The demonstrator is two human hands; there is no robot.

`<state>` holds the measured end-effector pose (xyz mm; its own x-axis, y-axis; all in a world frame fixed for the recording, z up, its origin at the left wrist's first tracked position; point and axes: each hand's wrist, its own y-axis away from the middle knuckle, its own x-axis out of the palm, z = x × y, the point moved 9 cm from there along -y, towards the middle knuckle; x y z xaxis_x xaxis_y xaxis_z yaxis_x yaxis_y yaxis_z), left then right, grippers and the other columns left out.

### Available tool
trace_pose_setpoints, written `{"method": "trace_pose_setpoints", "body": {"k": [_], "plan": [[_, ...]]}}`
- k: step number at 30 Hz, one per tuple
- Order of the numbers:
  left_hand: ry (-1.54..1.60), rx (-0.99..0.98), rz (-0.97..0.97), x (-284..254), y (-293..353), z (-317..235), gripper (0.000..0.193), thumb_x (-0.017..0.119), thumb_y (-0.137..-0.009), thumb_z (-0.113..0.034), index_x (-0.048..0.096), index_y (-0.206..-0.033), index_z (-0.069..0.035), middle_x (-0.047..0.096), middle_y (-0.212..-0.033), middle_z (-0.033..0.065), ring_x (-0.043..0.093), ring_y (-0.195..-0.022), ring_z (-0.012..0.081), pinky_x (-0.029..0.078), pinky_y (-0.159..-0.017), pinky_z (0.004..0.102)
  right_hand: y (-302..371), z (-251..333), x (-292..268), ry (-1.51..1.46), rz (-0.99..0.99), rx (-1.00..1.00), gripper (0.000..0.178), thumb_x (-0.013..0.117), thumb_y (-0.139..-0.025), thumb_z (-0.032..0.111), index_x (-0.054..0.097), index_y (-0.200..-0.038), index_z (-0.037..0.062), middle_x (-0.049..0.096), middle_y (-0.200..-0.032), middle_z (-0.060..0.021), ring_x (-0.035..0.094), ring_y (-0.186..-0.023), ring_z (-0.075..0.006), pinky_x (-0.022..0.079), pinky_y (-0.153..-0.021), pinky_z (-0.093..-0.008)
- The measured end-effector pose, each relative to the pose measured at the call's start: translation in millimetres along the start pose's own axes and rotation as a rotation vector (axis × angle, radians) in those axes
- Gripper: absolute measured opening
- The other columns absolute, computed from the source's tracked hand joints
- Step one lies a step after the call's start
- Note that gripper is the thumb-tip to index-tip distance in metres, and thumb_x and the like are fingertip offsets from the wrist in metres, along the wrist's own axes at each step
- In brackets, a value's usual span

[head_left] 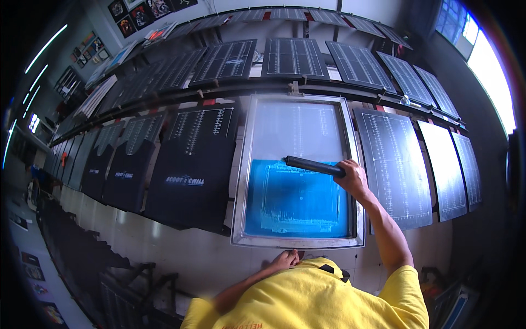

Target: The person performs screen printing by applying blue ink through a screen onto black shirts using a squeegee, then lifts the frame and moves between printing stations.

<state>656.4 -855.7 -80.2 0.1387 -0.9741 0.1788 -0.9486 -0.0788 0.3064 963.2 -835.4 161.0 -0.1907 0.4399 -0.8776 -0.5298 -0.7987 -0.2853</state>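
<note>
Around you spreads a workshop with a pale tiled floor [131, 225], and ahead of you run 3 rows of dark boards [359, 66] marked with white rulers. Right in front of you lies 1 screen frame [298, 242], its metal rim greyish and worn. Its far part is pale, see-through mesh, with white ruled marks showing beneath; its near part is a bright blue patch [298, 200], streaked lighter blue along the edges. To its left you have 3 black garments [194, 159] with white print, each on a board; to its right, 3 bare boards [394, 170] in the near row. Your 1 black bar [312, 165] slants above the patch's far edge. Your right hand [353, 178] has its grip closed around the bar's right end. Your left hand [286, 259] is just below the frame's near edge, fingers curled; you cannot tell whether that grip has hold of anything.
</note>
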Motion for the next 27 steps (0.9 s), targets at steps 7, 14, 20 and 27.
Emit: {"method": "trace_pose_setpoints", "body": {"k": [7,14,20,27], "plan": [[0.007,-0.002,0.011,-0.1,0.9,1.9,0.068,0.025,-0.101,-0.062,0.043,-0.07,-0.005,0.043,-0.065,0.0008,0.041,-0.063,0.0135,0.038,-0.067,0.0291,-10.7,-8.4,23.7,0.048,0.025,-0.058,0.02,0.073,-0.07,0.013,0.07,-0.089,0.0079,0.066,-0.084,-0.0083,0.062,-0.087,-0.0276,0.053,-0.081,-0.0397],[0.07,-0.017,0.037,1.8,1.9,-0.3,0.062,0.026,-0.104,-0.055,0.042,-0.071,-0.005,0.041,-0.066,0.0007,0.039,-0.064,0.0129,0.036,-0.067,0.0282,-17.2,-6.1,39.1,0.128,0.025,-0.141,0.02,0.075,-0.069,0.013,0.069,-0.087,0.0083,0.066,-0.082,-0.0064,0.062,-0.087,-0.0262,0.053,-0.081,-0.0383],[0.083,-0.021,0.093,3.2,9.0,-17.3,0.056,0.031,-0.103,-0.055,0.039,-0.077,-0.007,0.04,-0.071,-0.0006,0.036,-0.068,0.0115,0.036,-0.069,0.0269,54.7,36.5,34.5,0.116,0.034,-0.238,0.022,0.078,-0.066,0.013,0.067,-0.083,0.0064,0.063,-0.077,-0.0083,0.06,-0.078,-0.0258,0.052,-0.073,-0.0377],[0.077,0.068,0.123,4.6,7.1,-17.4,0.055,0.031,-0.103,-0.055,0.038,-0.077,-0.008,0.04,-0.069,-0.0007,0.037,-0.066,0.0114,0.036,-0.068,0.0273,105.8,71.6,23.1,0.06,0.135,-0.157,0.026,0.08,-0.065,0.02,0.067,-0.084,0.0077,0.063,-0.077,-0.0067,0.06,-0.081,-0.0264,0.052,-0.074,-0.0379]]}}
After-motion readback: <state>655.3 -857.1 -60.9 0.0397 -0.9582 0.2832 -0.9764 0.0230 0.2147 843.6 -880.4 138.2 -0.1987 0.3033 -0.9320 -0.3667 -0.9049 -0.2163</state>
